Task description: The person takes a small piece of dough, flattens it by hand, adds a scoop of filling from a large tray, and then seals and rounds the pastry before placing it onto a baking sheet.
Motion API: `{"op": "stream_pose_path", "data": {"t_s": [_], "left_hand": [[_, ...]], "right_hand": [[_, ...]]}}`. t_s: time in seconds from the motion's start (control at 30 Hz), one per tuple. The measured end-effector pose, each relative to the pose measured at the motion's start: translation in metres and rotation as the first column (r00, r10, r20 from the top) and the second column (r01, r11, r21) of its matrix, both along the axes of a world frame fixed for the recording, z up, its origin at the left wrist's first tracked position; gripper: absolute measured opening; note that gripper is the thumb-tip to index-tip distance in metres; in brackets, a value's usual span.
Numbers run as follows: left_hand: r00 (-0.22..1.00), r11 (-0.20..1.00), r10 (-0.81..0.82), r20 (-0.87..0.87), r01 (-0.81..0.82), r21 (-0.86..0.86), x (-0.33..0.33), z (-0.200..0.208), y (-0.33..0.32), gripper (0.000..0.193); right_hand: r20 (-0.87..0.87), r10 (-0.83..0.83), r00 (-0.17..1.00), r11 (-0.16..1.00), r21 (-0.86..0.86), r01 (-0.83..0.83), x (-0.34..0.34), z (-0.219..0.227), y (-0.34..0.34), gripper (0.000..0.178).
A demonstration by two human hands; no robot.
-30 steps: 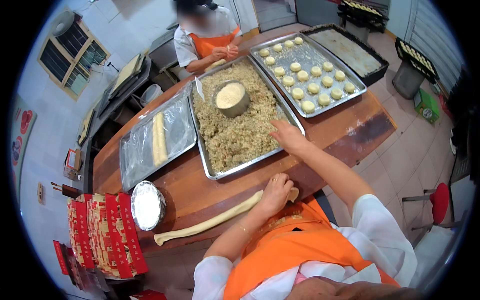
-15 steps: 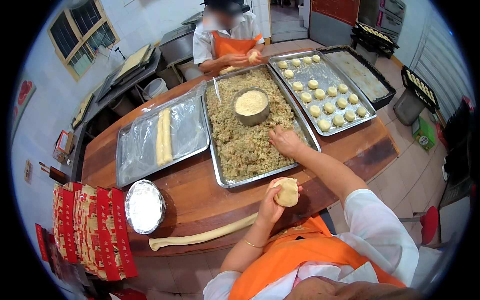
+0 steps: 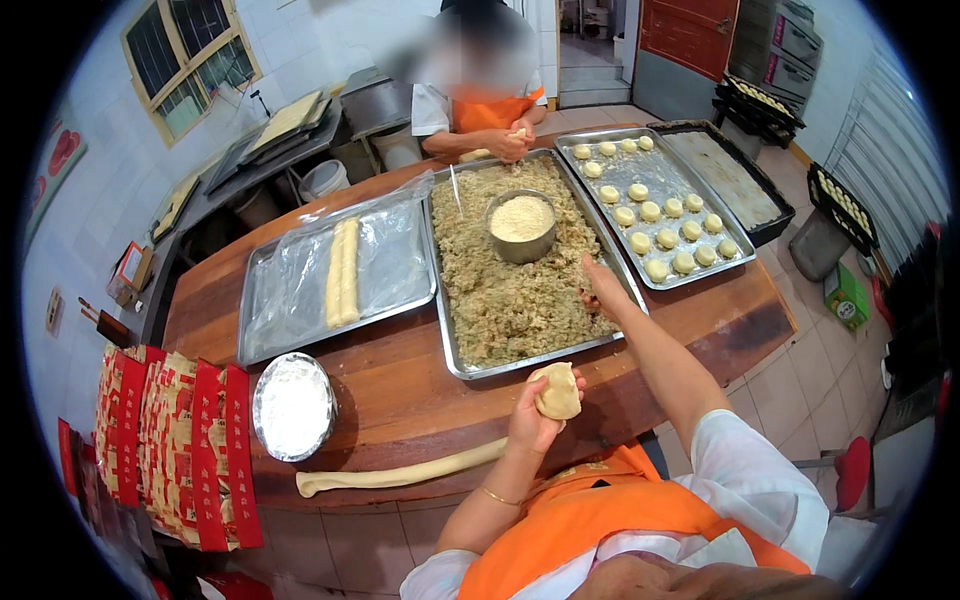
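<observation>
Wall poster [image 3: 56,165] cut off at left rim; co-worker's head [image 3: 480,50] blurred; right hand's [image 3: 606,292] fingertips hard to make out against the filling [image 3: 500,315], can't tell if gripping any. Wooden table [image 3: 385,385], left to right: powder bowl [image 3: 292,407], tray with dough strips [image 3: 342,275], dough rope [image 3: 400,474], filling tray [image 3: 447,347], tray of dough rounds [image 3: 742,258]; tiled floor [image 3: 775,390] at right. Left hand [image 3: 533,424] raised near table's near edge, fingers curled round a dough piece [image 3: 560,393]; right arm stretched forward, hand at filling tray's right side.
</observation>
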State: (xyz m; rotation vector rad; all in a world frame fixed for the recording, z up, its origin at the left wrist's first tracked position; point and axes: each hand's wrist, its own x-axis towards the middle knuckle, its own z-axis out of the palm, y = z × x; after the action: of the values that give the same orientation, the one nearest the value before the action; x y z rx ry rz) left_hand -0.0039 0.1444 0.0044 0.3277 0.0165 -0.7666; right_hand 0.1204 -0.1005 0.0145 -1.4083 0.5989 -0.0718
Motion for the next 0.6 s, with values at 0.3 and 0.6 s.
{"op": "stream_pose_path", "data": {"t_s": [0.3,0.6], "left_hand": [[0.998,0.991,0.06,-0.018,-0.057,0.119,0.002,0.012,-0.007,0.046],[0.996,0.99,0.082,-0.044,-0.077,0.116,0.003,0.006,-0.002,0.046]], "right_hand": [[0.161,0.217,0.963,0.966,-0.176,-0.188,-0.004,0.0,-0.007,0.041],[0.22,0.207,0.953,0.873,-0.482,-0.079,-0.001,-0.002,-0.004,0.053]]}}
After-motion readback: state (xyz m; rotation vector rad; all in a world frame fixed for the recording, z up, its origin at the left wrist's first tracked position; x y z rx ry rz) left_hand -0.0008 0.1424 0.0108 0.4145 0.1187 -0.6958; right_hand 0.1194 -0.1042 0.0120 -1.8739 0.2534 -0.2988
